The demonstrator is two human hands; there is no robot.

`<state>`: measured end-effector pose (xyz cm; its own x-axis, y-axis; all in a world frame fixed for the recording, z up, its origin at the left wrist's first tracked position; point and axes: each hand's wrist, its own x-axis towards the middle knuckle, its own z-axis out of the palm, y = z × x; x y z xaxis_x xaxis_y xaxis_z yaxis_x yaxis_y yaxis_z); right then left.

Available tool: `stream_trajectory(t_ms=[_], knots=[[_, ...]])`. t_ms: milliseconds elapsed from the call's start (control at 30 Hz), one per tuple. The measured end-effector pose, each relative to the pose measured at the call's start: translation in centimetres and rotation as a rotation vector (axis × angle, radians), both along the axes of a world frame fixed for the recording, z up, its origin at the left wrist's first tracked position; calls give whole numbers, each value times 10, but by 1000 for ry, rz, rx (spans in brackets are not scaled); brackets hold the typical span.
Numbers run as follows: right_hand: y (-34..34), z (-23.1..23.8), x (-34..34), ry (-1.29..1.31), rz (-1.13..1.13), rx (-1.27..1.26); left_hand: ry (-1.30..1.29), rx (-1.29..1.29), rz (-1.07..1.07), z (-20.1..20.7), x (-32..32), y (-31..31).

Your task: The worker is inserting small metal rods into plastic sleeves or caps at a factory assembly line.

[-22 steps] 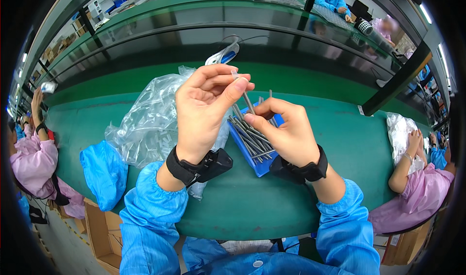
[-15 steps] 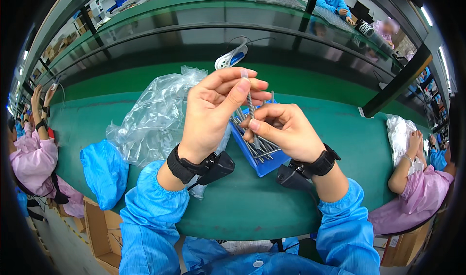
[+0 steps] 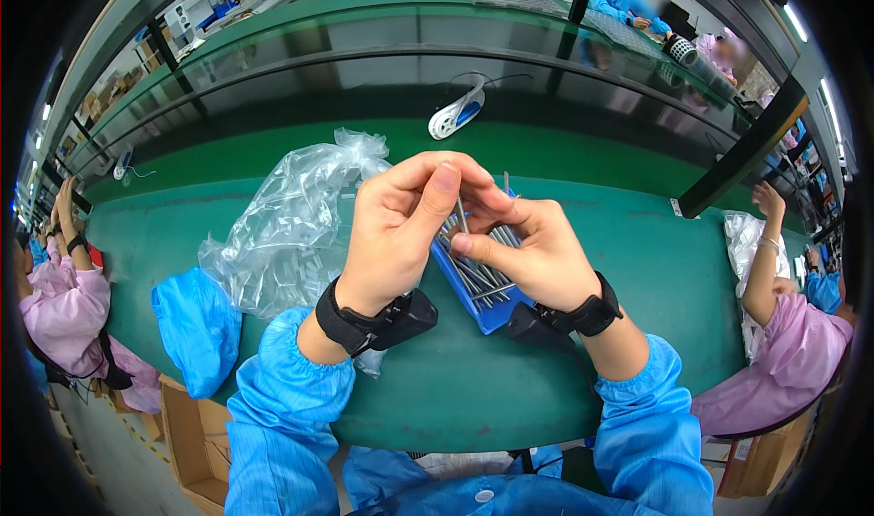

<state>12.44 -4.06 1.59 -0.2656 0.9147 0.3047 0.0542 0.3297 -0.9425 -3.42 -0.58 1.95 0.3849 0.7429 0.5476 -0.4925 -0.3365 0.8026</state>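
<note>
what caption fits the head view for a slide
Left hand and right hand pinch a thin metal rod above a blue tray of rods.

L hand (image 3: 401,229) came down from its raised, open-fingered pose and closed thumb and forefinger on a thin metal rod (image 3: 462,214), approx. upright. R hand (image 3: 528,252) shifted left to meet it; fingertips of both hands now touched around the rod, where 0.7 s ago they were apart. Both hands sat closer over the blue tray (image 3: 478,284) of rods. Person at far left lowered the raised arm (image 3: 68,220) a bit.
</note>
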Motion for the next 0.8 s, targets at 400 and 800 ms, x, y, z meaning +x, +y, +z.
stream_trajectory(t_ms=[400,800], knots=[[-9,15,3,284,500,-336,-10,-40,-347,7,-6,-1],[-5,12,6,18,59,-95,69,59,32,8,1,-7]])
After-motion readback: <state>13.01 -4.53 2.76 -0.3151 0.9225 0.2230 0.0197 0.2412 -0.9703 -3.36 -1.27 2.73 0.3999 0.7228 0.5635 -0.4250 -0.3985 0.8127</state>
